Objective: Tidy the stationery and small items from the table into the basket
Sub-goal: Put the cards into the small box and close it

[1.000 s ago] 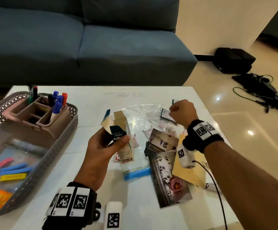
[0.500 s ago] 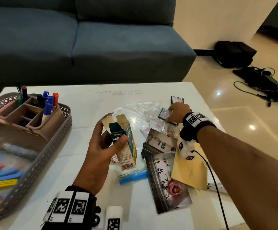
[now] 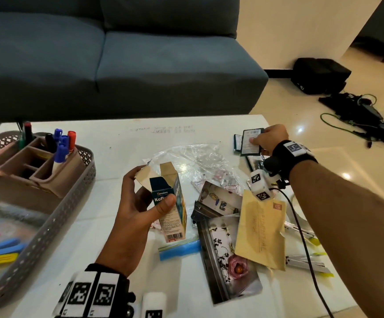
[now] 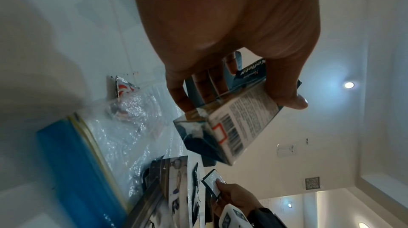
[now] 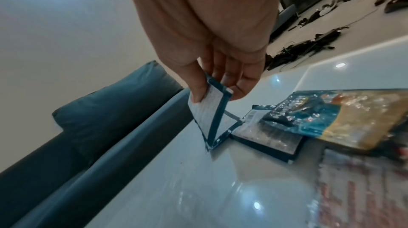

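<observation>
With your left grip (image 3: 140,210) grasping the open box (image 3: 171,203) right of the basket (image 3: 71,198), and your right grip (image 3: 267,140) pinching a sachet (image 3: 251,142) farther right, lift it clear, slide it into the box.

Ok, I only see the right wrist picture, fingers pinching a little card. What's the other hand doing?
Observer: The left hand holds a small box with its top flaps open, above the table.
Operator: Where do I put my card?
Observer: The grey basket sits at the table's left side, across from your card.
Operator: Anything in there already?
Observer: Yes, a pink organiser with markers standing in it.
</observation>
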